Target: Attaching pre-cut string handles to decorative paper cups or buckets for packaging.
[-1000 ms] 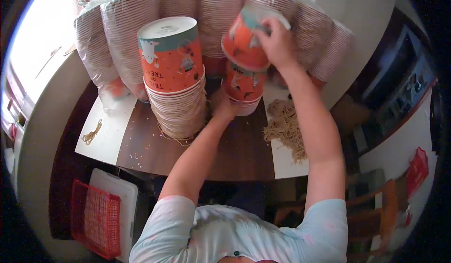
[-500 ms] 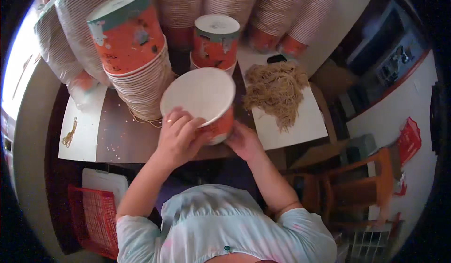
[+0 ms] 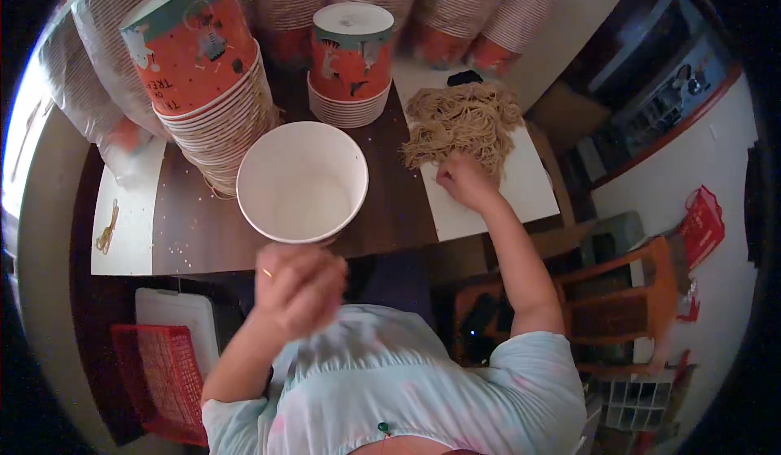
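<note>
White tub: one big empty paper tub (image 3: 302, 181) stands mouth-up at the near edge of the dark desk (image 3: 187, 227), nothing inside it that I can see.
Noodle heap: a tangle of pale brown dry noodles (image 3: 462, 121) lies on a white sheet (image 3: 521, 187) to the right of the tub, apart from it.
Right hand: right hand (image 3: 464, 180) is down on the near edge of the heap, fingers curled into the strands; whether a bunch is truly pinched I cannot tell.
Left hand: left hand (image 3: 299, 286) hangs blurred below the tub's rim, off the tub, fingers loosely curled; it looks empty, though the blur makes that a guess.
Stacks: a tall leaning stack of orange printed tubs (image 3: 207, 73) stands left of the open one, a shorter stack (image 3: 351, 60) behind it, more sleeved stacks along the back.
Done, by my reading: one tub is pulled free and set ready.
Left to do, by my reading: no noodles are in the tub yet, and the heap looks nearly whole.
Odd bits: a few loose strands (image 3: 106, 227) on a white sheet far left, a red basket (image 3: 159, 374) under the desk.
</note>
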### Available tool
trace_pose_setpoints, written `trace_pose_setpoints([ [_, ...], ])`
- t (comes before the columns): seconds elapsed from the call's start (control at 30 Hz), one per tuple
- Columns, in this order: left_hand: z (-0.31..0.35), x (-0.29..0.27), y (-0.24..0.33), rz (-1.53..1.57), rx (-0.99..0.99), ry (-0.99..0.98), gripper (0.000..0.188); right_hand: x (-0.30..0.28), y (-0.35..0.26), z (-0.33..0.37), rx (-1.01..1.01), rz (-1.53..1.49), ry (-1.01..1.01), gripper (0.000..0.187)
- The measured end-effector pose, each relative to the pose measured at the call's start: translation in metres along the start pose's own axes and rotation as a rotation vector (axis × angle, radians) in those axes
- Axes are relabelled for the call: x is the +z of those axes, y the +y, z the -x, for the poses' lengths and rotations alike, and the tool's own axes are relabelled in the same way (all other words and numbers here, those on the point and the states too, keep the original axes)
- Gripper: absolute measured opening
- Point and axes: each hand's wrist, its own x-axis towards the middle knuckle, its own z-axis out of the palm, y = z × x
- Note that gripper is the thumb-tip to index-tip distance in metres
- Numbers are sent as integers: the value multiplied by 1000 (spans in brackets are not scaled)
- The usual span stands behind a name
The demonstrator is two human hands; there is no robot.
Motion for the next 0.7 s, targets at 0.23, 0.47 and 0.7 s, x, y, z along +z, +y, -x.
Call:
trace_pose_setpoints([
  [0.23, 32, 54, 23, 938, -1285, -334, 23, -4, -92, 40, -437, -47, 229, 12],
  [0.47, 14, 54, 5, 1052, -1230, -442, 21, -3, -135, 58, -651, -284, 272, 24],
  [0.7, -3, -3, 17, 881, -1101, -240, 15, 1, -108, 30, -610, -106, 349, 24],
])
